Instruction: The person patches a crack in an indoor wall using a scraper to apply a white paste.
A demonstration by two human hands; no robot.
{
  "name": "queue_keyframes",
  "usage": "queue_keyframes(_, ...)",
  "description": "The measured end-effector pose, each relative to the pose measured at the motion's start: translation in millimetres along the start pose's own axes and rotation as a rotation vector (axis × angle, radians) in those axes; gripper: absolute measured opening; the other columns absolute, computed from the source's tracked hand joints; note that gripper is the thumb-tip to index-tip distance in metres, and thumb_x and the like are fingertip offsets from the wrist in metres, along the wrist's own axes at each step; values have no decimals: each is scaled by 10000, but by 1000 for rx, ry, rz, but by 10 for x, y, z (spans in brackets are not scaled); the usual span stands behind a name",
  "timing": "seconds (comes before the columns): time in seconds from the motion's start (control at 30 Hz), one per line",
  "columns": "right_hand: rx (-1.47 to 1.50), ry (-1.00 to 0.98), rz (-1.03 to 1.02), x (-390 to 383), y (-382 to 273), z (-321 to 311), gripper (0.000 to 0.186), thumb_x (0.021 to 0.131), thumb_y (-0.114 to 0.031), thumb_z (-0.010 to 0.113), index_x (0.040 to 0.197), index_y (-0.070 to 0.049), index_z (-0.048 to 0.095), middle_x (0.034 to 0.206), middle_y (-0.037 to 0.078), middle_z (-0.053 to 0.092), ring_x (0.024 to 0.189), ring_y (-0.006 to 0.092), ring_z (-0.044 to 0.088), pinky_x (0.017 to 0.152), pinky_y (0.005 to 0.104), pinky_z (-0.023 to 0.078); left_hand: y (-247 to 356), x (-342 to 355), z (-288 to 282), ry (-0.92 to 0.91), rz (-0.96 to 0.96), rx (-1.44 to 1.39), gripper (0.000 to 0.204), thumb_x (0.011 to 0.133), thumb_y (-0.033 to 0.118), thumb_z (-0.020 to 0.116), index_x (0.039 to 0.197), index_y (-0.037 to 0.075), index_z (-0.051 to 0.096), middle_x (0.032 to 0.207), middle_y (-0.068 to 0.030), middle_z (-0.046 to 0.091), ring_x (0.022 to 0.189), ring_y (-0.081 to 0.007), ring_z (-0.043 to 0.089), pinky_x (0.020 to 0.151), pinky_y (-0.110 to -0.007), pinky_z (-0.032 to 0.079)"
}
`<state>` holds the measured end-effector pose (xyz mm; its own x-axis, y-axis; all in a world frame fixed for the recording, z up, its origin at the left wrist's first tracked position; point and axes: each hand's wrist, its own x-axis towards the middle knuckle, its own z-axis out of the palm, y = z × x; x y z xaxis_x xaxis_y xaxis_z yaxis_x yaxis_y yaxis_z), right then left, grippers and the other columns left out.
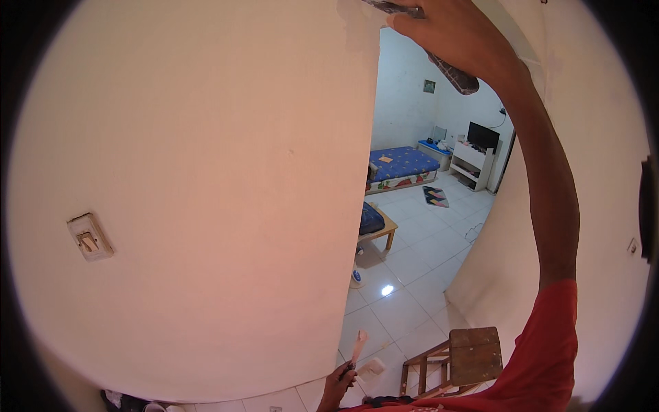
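My right arm, in a red sleeve, reaches up to the wall's edge at the top. There my right hand (456, 34) is closed around a dark tool with a patterned, whitish-smeared handle (454, 74). Its front end runs along the top of the picture beside a greyish damp-looking patch (353, 31) on the wall's corner; the tip is cut off. Low in the middle, my left hand (338, 382) grips a small putty knife (358, 347) upright, its blade coated with pale pinkish paste.
A cream wall (206, 172) with a light switch (89, 237) fills the left. A wooden stool (476, 353) stands on the white tiles at lower right. Through the opening are a low wooden table (386, 230), a blue bed (405, 163), a mat (436, 197) and a television (483, 136).
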<state>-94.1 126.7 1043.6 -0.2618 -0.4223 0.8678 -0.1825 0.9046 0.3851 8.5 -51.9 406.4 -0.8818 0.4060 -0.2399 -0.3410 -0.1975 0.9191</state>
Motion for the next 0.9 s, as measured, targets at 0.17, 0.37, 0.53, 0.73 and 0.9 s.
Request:
queue_keyframes(0.17,-27,-78,-60,-529,-263,96,329,886,-222,521,1080,2,664,735,205,661,706,333,687,664,444,551,75,-7,16,26,-14,10,436,972,174,579,1364,-6,511,959,-41,660,747,-75,570,621,-211,449)
queue_keyframes(0.37,147,-506,188,-1335,-698,23,370,904,-169,535,1246,-49,608,903,230,582,734,378,656,692,470,535,115,0,79,-19,-45,51,432,978,183,573,1361,-7,513,959,-32,655,739,-66,564,611,-198,438)
queue_keyframes(0.53,236,-373,219,-1410,-528,-99,370,903,-197,570,1240,-58,630,891,175,589,722,305,646,682,446,521,55,48,37,3,-29,85,431,978,168,568,1369,-5,512,955,-34,652,753,-65,559,645,-208,463)
queue_keyframes(0.73,107,-266,216,-1230,-438,61,377,890,-204,621,1242,-72,642,889,132,591,697,281,636,675,406,513,127,89,124,5,33,62,430,979,194,570,1366,12,519,929,-20,646,717,-55,552,590,-200,435)
queue_keyframes(0.9,139,-468,155,-1965,-670,51,414,872,-191,635,1271,-82,612,991,137,585,687,293,661,620,412,538,114,61,149,18,30,50,429,984,209,565,1366,18,521,922,-18,646,711,-59,550,580,-200,425)
